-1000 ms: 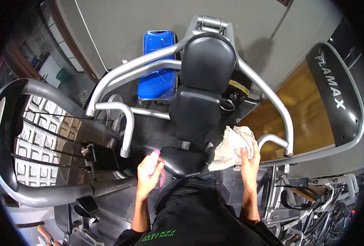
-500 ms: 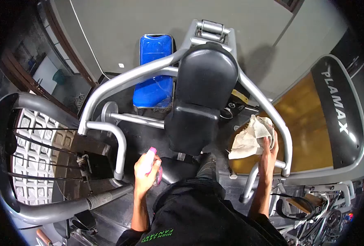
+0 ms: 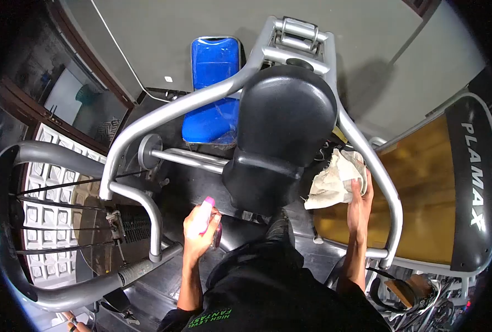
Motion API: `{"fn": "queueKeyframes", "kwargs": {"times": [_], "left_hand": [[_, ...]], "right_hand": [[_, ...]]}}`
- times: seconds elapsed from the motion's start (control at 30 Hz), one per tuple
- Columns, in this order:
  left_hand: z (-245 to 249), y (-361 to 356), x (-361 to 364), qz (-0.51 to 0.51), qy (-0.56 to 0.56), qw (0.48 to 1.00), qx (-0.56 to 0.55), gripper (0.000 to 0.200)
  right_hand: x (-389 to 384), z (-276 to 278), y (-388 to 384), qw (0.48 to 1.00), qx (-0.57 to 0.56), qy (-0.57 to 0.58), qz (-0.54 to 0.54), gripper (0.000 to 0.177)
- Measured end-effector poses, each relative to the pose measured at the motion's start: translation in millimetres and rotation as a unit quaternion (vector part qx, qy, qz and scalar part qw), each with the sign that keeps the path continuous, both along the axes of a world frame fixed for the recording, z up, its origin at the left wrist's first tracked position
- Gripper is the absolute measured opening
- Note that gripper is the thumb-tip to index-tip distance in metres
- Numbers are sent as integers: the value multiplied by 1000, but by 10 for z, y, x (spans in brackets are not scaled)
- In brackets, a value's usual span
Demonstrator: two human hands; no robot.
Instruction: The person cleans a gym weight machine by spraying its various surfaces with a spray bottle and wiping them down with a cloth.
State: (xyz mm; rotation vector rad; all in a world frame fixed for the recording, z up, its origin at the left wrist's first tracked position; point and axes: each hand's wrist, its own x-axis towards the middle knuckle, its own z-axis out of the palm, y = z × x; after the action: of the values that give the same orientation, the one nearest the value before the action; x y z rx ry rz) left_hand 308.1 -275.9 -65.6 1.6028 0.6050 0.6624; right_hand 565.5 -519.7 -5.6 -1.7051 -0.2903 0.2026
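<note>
In my left hand (image 3: 198, 231) is a spray bottle (image 3: 203, 214) with a pink nozzle and a white top; my fingers wrap round its neck. My right hand (image 3: 360, 202) grips a crumpled cream cloth (image 3: 334, 182) and holds it up beside the right arm of the machine. Between and beyond my hands stands the exercise machine's black padded seat (image 3: 265, 180), with its black backrest (image 3: 289, 113) rising behind it. Neither the bottle nor the cloth touches the padding.
The silver tubular frame (image 3: 168, 113) curves round the seat on both sides. A blue chair (image 3: 215, 61) stands by the grey wall. To the right is a brown PLAMAX panel (image 3: 417, 188); at left, a dark machine frame (image 3: 63, 293) with cables. Part of another person's hand (image 3: 74, 321) shows lower left.
My view has shifted forward, so the seat and backrest look larger and nearer. Both hands keep hold of the bottle and the cloth, and the cloth sits slightly closer to the seat.
</note>
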Motion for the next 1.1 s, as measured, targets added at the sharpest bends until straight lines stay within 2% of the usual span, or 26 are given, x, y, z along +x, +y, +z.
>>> {"fn": "queueKeyframes", "kwargs": {"times": [0.03, 0.1, 0.13, 0.2, 0.23, 0.33, 0.37, 0.4, 0.53, 0.6, 0.73, 0.8, 0.83, 0.9, 1.0, 1.03, 1.07, 1.1], "left_hand": [[16, 20, 40, 0, 3, 1000, 1, 9], [63, 40, 119, 10, 9, 999, -35, 10], [84, 55, 174, 8, 12, 999, -37, 10], [117, 82, 270, -1, 36, 999, -32, 10], [122, 90, 323, -2, 37, 999, -33, 10], [143, 106, 475, -5, 23, 999, -49, 10], [160, 117, 528, -7, 24, 999, -36, 10], [179, 123, 587, -10, 24, 999, -23, 10], [253, 139, 815, -22, 34, 999, -22, 10], [283, 149, 938, -31, 32, 999, -25, 11], [418, 200, 1254, -64, 43, 997, 6, 12], [532, 190, 1445, -69, 53, 996, -26, 9], [568, 200, 1547, -72, 50, 996, 15, 9], [647, 194, 1758, -79, 28, 996, 12, 9], [773, 185, 2014, -98, -5, 995, -17, 11], [806, 192, 2077, -107, -4, 994, -32, 11], [845, 200, 2143, -114, -3, 993, -45, 11], [915, 198, 2207, -115, -2, 990, -83, 10]], "right_hand": [[27, -16, 27, 1000, 1, 3, 0, 57], [59, -62, 30, 999, 26, 17, -8, 39], [101, -117, -11, 999, 23, 20, -10, 39], [188, -247, -140, 998, 11, 66, -5, 55], [231, -247, -160, 997, 33, 73, 7, 55], [358, -136, -148, 998, 4, 57, -19, 54], [412, -151, -118, 998, 20, 29, -42, 40], [478, -132, -100, 998, 21, 29, -42, 40], [757, 23, 50, 1000, -22, 18, -13, 37], [927, 119, 164, 996, -37, -38, 68, 36], [1307, 196, 410, 987, 11, -78, 140, 38], [1464, 205, 537, 985, 38, -82, 147, 41], [1544, 187, 597, 983, 68, -89, 144, 43], [1720, 126, 700, 979, 101, -107, 141, 46], [1906, -13, 883, 978, 119, -99, 141, 43], [1927, -62, 948, 982, 109, -72, 140, 40], [1866, -194, 1054, 992, 98, -41, 63, 36], [1852, -193, 1081, 989, 118, -14, 87, 35]]}}
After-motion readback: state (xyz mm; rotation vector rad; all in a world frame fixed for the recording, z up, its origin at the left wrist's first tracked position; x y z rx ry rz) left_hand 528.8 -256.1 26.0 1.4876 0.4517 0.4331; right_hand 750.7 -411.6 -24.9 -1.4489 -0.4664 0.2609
